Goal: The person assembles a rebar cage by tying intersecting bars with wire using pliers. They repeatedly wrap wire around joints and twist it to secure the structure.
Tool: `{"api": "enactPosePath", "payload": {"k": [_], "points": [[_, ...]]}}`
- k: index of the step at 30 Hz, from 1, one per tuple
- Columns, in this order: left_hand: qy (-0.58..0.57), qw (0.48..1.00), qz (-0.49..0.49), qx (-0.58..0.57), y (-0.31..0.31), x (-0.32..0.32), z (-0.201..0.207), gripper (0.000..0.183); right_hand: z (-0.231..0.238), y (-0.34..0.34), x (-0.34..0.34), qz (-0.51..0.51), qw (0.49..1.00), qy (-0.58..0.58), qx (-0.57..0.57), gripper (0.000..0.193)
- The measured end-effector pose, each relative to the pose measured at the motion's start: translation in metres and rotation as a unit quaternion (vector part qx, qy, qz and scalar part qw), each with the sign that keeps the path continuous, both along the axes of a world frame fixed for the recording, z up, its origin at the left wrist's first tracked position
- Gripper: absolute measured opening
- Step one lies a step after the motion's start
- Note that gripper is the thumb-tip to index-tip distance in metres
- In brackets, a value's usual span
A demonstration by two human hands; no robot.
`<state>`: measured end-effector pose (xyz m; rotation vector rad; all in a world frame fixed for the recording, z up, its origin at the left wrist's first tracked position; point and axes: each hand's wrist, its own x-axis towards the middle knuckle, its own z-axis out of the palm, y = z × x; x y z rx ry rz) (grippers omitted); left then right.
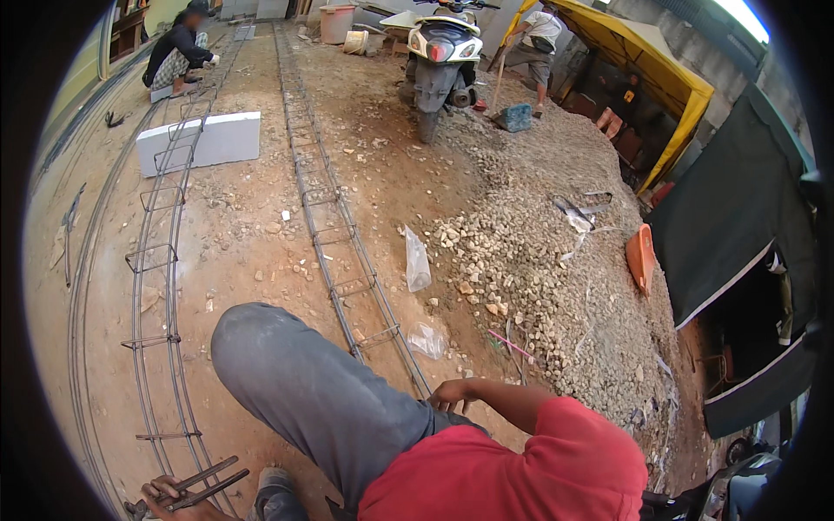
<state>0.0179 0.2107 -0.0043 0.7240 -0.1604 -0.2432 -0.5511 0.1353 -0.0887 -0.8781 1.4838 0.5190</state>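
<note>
At the lower left, my left hand is closed around a dark pair of pincers, whose two long handles point right over a rebar cage. This narrow cage of long bars and square stirrups runs away from me along the ground. My right hand hangs beside my thigh, close to the near end of a second rebar cage. Its fingers are loosely bent and apart, and I see nothing in them. My bent knee in grey trousers covers part of the ground between the cages.
A pale block stands under the left cage. Gravel is heaped at right, with an orange scoop-like piece on it. A motorbike is parked ahead. One person squats far left; others are near a yellow canopy.
</note>
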Motion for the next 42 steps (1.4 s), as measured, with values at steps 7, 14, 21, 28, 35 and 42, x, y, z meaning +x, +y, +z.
{"api": "enactPosePath", "payload": {"k": [7,14,21,28,35,42], "points": [[-0.060,0.991,-0.072,0.098,-0.019,-0.022,0.032,0.025,0.005,0.018,-0.026,0.045,0.995,-0.038,0.084,0.053],[-0.038,0.995,-0.076,0.043,-0.051,-0.064,0.053,0.026,-0.050,0.026,-0.102,-0.034,0.987,-0.051,0.148,0.058],[0.132,0.971,-0.164,0.112,-0.119,-0.141,0.062,0.031,-0.059,-0.074,-0.082,0.407,0.885,-0.070,-0.216,0.063],[0.216,0.942,-0.225,0.126,-0.169,-0.168,0.046,0.030,0.226,-0.247,0.104,0.078,0.797,-0.098,-0.591,0.027],[0.157,0.963,-0.190,0.107,-0.215,-0.159,0.044,0.029,0.271,-0.212,0.299,0.611,0.563,-0.125,-0.541,0.057],[0.189,0.951,-0.220,0.106,-0.221,-0.137,0.019,0.024,0.197,-0.225,0.346,0.627,0.538,-0.130,-0.548,0.041]]}}
